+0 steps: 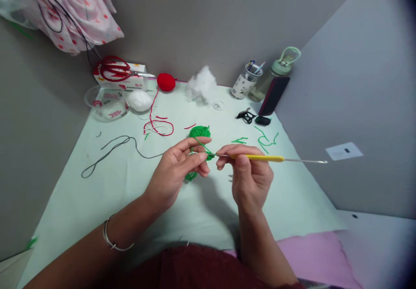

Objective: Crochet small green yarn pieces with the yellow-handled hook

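Between the thumb and fingers of my left hand (pixel 182 163) is a small piece of green crochet work (pixel 210 155), with a strand of green yarn running over the index finger. My right hand (pixel 248 172) grips a crochet hook (pixel 260 157) by its yellow handle. One metal end of the hook meets the green piece at my left fingertips; the other end points right. Just behind my left hand lies a ball of green yarn (pixel 199 131), partly covered by the fingers. More green yarn shows below the left fingers.
Red-handled scissors (pixel 115 69) rest on a box at the back left, near a clear plastic container (pixel 107 107), a white yarn ball (pixel 139 101) and a red yarn ball (pixel 166 82). White stuffing (pixel 201 85), a pen jar (pixel 245 83) and a bottle (pixel 269 76) line the back.
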`<state>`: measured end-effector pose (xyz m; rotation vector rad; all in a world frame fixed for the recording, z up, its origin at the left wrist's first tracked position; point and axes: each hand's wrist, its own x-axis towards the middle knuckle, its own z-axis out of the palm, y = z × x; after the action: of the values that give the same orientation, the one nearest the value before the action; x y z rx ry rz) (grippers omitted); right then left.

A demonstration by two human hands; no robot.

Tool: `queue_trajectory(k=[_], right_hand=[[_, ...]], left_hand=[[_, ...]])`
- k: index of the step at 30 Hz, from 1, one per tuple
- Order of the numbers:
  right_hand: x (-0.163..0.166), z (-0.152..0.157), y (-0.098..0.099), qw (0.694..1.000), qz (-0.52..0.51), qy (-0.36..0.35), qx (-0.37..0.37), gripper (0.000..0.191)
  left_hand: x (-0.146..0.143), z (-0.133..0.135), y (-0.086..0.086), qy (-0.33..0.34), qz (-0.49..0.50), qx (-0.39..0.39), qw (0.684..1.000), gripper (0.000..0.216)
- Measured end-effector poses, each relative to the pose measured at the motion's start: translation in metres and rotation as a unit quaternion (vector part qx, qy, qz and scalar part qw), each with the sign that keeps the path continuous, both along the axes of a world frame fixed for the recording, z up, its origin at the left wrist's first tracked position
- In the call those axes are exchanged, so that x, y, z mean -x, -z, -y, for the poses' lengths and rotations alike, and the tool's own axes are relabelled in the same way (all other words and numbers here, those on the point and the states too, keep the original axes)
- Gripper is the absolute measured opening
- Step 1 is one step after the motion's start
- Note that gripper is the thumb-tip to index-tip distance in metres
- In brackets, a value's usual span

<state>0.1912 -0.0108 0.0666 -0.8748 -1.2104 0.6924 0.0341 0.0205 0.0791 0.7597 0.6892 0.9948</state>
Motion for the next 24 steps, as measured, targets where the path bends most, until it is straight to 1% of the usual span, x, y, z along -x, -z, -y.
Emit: queue_trajectory(k=[3,8,12,14,16,17,19,20,21,22,24], right_hand=[[0.001,0.001,0.0,0.999,0.037,0.022,-0.029,0.021],[0.001,0.001,-0.001,0.993,0.103,0.037,-0.051,0.022],[0.002,0.001,0.003,0.973,0.183,0.076,-0.116,0.025],[0.003,0.002,0.007,0.961,0.222,0.09,-0.136,0.027],[0.004,0.004,0.012,0.943,0.284,0.111,-0.137,0.029],[0.005,0.006,0.014,0.929,0.318,0.129,-0.142,0.031],[0.006,0.007,0.015,0.907,0.362,0.153,-0.154,0.035],[0.005,0.008,0.014,0.909,0.356,0.155,-0.154,0.036],[0.005,0.007,0.013,0.923,0.326,0.15,-0.142,0.034],[0.004,0.006,0.01,0.944,0.273,0.14,-0.121,0.03],[0.002,0.002,0.005,0.982,0.14,0.106,-0.064,0.025]], left_hand=[[0.0,0.0,0.002,-0.01,-0.018,-0.023,1.0,0.024],[0.001,0.0,0.007,-0.024,-0.043,-0.048,0.998,0.026],[0.0,0.001,0.007,-0.035,-0.055,-0.063,0.996,0.031],[-0.001,0.001,0.007,-0.039,-0.055,-0.063,0.996,0.036],[-0.001,0.001,0.007,-0.036,-0.039,-0.045,0.998,0.041],[-0.001,0.0,0.007,-0.026,-0.022,-0.024,0.999,0.041],[-0.001,-0.002,0.006,0.017,0.023,0.04,0.999,0.039],[0.0,-0.003,0.005,0.04,0.046,0.073,0.995,0.037],[0.001,-0.005,0.004,0.058,0.064,0.101,0.991,0.035],[0.002,-0.006,0.003,0.066,0.077,0.118,0.988,0.035],[0.004,-0.008,0.0,0.057,0.084,0.12,0.988,0.035]])
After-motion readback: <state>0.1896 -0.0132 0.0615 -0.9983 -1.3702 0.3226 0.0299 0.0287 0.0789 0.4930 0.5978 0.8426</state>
